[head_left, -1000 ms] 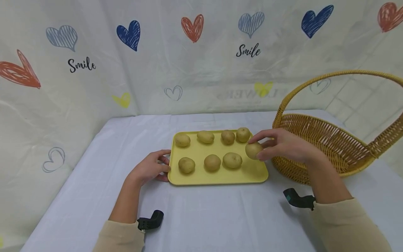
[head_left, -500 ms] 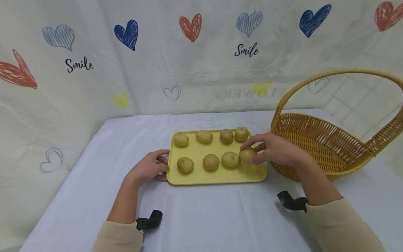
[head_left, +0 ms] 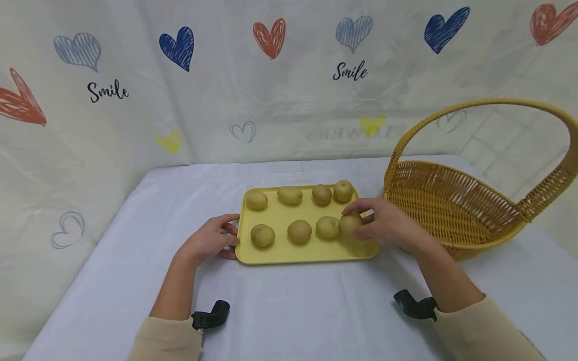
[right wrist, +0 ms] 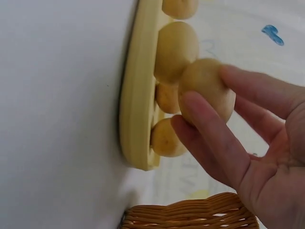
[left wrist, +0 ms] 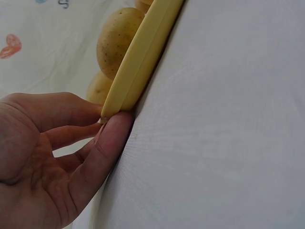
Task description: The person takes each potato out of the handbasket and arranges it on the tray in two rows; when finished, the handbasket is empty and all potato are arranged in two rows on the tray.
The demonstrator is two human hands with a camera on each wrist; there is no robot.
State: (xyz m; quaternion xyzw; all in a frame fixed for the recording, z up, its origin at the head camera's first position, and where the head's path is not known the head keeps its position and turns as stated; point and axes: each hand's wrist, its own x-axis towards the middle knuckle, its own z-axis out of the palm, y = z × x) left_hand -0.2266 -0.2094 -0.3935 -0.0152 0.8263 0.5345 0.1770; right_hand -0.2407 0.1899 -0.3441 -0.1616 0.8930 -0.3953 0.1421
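In the head view my right hand [head_left: 381,220] pinches a round potato [head_left: 348,224] between thumb and fingers, over the right part of a yellow tray [head_left: 280,255]. The right wrist view shows the gripped potato [right wrist: 202,90] overlapping another potato [right wrist: 176,50]; contact between them is unclear. My left hand [head_left: 209,239] holds the tray's left edge, its thumb and index finger against the rim [left wrist: 126,88] in the left wrist view. Several other potatoes lie on the tray in two rows, among them an oval one [head_left: 327,227] beside the gripped potato.
A wicker basket [head_left: 442,195] with a tall arched handle stands right of the tray, close behind my right hand. White cloth [head_left: 289,311] covers the table. A curtain printed with hearts [head_left: 176,48] hangs behind it. Each wrist wears a black camera mount [head_left: 211,315].
My right hand has moved left and lowered the potato towards the tray, beside the oval one. The left hand keeps its place at the tray edge. The head view has shifted slightly.
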